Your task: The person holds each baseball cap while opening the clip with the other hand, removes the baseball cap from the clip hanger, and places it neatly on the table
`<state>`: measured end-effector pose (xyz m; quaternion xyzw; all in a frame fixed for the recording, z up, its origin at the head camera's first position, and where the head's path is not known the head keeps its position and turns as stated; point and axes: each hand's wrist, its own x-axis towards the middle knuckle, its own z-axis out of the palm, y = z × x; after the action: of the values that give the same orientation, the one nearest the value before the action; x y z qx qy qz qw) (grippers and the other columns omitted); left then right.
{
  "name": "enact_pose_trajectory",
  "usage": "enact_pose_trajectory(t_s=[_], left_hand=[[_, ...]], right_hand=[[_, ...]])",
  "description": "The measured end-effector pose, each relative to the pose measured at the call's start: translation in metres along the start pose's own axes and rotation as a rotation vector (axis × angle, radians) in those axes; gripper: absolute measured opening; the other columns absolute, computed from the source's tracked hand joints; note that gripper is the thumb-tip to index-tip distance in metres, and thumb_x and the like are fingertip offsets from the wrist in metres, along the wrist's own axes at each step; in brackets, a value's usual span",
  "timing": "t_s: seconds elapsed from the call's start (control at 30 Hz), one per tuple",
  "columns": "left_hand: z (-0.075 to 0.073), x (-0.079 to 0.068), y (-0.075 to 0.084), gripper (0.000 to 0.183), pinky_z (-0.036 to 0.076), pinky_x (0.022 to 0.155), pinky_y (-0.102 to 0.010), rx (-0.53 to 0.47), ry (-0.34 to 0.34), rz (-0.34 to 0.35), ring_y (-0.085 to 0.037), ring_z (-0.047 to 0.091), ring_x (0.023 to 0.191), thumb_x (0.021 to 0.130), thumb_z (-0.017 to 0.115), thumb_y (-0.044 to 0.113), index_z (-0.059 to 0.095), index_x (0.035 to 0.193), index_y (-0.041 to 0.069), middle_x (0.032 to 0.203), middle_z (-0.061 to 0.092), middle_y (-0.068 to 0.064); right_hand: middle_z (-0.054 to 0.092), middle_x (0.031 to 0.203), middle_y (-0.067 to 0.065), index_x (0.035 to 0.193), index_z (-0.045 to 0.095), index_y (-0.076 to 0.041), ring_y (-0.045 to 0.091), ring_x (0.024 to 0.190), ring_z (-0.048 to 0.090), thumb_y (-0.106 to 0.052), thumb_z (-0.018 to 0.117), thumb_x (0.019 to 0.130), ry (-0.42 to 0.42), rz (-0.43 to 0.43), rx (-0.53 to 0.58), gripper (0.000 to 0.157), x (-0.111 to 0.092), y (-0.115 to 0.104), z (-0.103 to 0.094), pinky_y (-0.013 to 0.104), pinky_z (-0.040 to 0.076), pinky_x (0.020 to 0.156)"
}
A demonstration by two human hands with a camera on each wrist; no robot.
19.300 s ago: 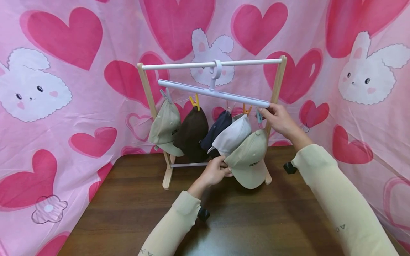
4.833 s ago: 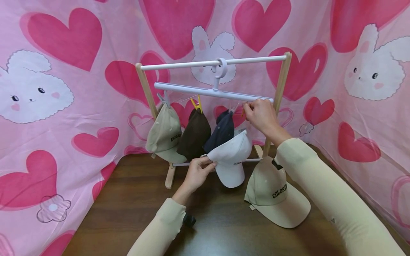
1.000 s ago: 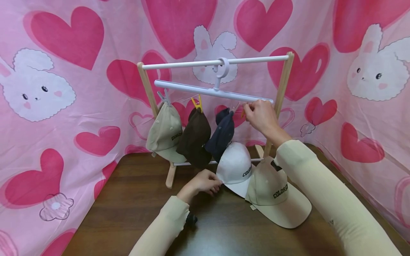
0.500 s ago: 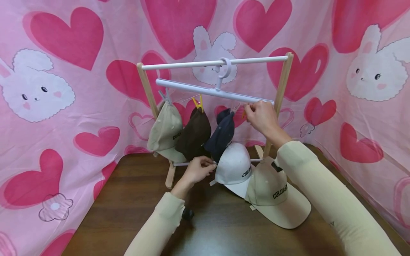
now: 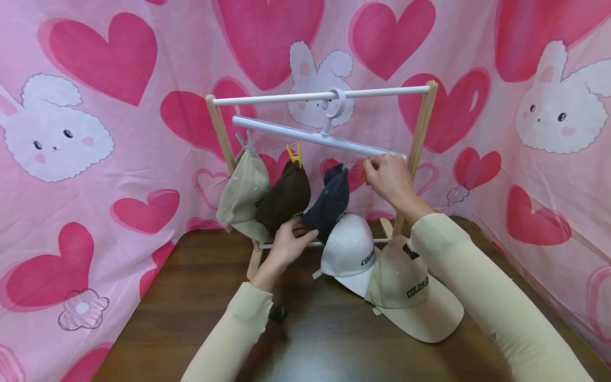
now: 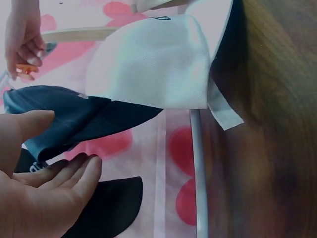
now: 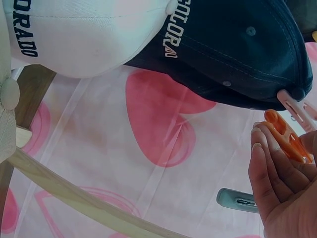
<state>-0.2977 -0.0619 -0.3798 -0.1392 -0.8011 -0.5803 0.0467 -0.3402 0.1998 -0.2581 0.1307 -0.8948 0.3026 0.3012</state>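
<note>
My right hand [image 5: 391, 178] pinches an orange clothespin [image 7: 287, 136] below the lowered right end of the white hanger [image 5: 286, 130]. A teal clothespin [image 7: 236, 200] shows beside that hand. A navy cap [image 5: 330, 204] hangs from a pink clothespin [image 7: 297, 108] just left of it. My left hand [image 5: 288, 243] reaches to the navy cap's lower edge, thumb and fingers spread apart; whether it touches the cap is unclear. A brown cap [image 5: 286, 196] hangs from a yellow clothespin [image 5: 294, 155] behind the left fingers, and a beige cap [image 5: 244, 191] from a grey clothespin [image 5: 245, 141].
On the wooden table [image 5: 181, 318], a white cap [image 5: 348, 246] rests against another beige cap [image 5: 403, 276] at the front right. The rack has a white top bar [image 5: 267, 99], wooden posts [image 5: 422, 127] and a low crossbar. A pink heart-patterned cloth [image 5: 124, 148] surrounds the table.
The white cap, hanging earlier, now sits on the table by the beige cap removed before it. My left hand has let go and moved up-left to the navy cap; the right stays put.
</note>
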Motion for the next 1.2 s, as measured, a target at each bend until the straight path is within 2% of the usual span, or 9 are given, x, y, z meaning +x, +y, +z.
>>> enact_pose_trajectory(t_s=[0.13,0.27,0.5,0.67,0.8,0.97,1.07,1.2], left_hand=[[0.001,0.006,0.001,0.058,0.056,0.096,-0.046,-0.013,-0.004,-0.002,-0.032,0.064,0.122,0.094,0.074,0.015,0.052,0.145,0.0,0.135,0.062,-0.02],[0.004,0.011,0.002,0.058,0.056,0.096,-0.045,-0.008,-0.003,0.003,-0.031,0.064,0.123,0.094,0.074,0.011,0.051,0.146,0.0,0.136,0.063,-0.021],[0.006,0.015,0.002,0.051,0.06,0.086,-0.04,0.075,0.03,0.086,-0.029,0.07,0.112,0.093,0.073,0.006,0.057,0.14,-0.002,0.123,0.07,-0.022],[0.006,0.018,-0.001,0.046,0.061,0.08,-0.037,0.13,0.052,0.135,-0.026,0.073,0.104,0.091,0.075,0.007,0.062,0.135,0.001,0.114,0.074,-0.019],[0.005,0.019,-0.002,0.041,0.061,0.082,-0.038,0.143,0.053,0.173,-0.025,0.073,0.106,0.093,0.074,0.006,0.065,0.133,0.004,0.118,0.073,-0.017],[0.003,0.018,-0.004,0.03,0.061,0.083,-0.039,0.178,0.082,0.177,-0.024,0.072,0.107,0.094,0.074,0.006,0.072,0.123,0.004,0.118,0.074,-0.014],[0.002,0.018,-0.005,0.022,0.061,0.08,-0.039,0.195,0.098,0.174,-0.022,0.074,0.102,0.094,0.074,0.007,0.075,0.115,0.004,0.111,0.076,-0.014],[0.002,0.016,-0.006,0.019,0.061,0.076,-0.037,0.197,0.107,0.165,-0.021,0.075,0.095,0.093,0.074,0.007,0.076,0.112,0.004,0.107,0.076,-0.014]], right_hand=[[0.068,0.063,0.006,0.074,0.077,-0.004,0.018,0.051,0.061,-0.029,0.053,0.105,0.004,0.0,0.0,0.046,0.0,0.0,0.001,0.034,0.045,0.047],[0.07,0.065,0.006,0.073,0.076,-0.005,0.018,0.052,0.063,-0.029,0.053,0.105,0.009,0.001,0.003,0.046,-0.001,-0.001,0.001,0.033,0.047,0.047],[0.07,0.064,0.006,0.072,0.077,-0.005,0.018,0.051,0.063,-0.031,0.052,0.105,0.025,-0.011,-0.012,0.049,0.0,0.0,0.003,0.033,0.045,0.046],[0.069,0.063,0.005,0.071,0.076,-0.006,0.017,0.051,0.063,-0.031,0.052,0.105,0.022,-0.005,0.002,0.049,0.0,-0.001,0.004,0.034,0.046,0.047],[0.069,0.063,0.006,0.072,0.076,-0.004,0.017,0.05,0.063,-0.03,0.052,0.105,0.02,0.002,0.011,0.049,0.0,0.0,0.005,0.032,0.046,0.045],[0.07,0.063,0.008,0.073,0.077,-0.001,0.018,0.05,0.065,-0.028,0.054,0.105,0.034,0.013,0.013,0.047,0.001,0.0,0.004,0.03,0.046,0.045],[0.072,0.066,0.009,0.074,0.078,-0.004,0.018,0.053,0.066,-0.031,0.055,0.104,0.032,0.035,0.02,0.047,0.0,0.0,0.003,0.029,0.047,0.046],[0.074,0.072,0.011,0.078,0.078,-0.004,0.019,0.057,0.069,-0.034,0.055,0.104,0.021,0.066,0.036,0.046,-0.001,0.0,0.003,0.028,0.051,0.051]])
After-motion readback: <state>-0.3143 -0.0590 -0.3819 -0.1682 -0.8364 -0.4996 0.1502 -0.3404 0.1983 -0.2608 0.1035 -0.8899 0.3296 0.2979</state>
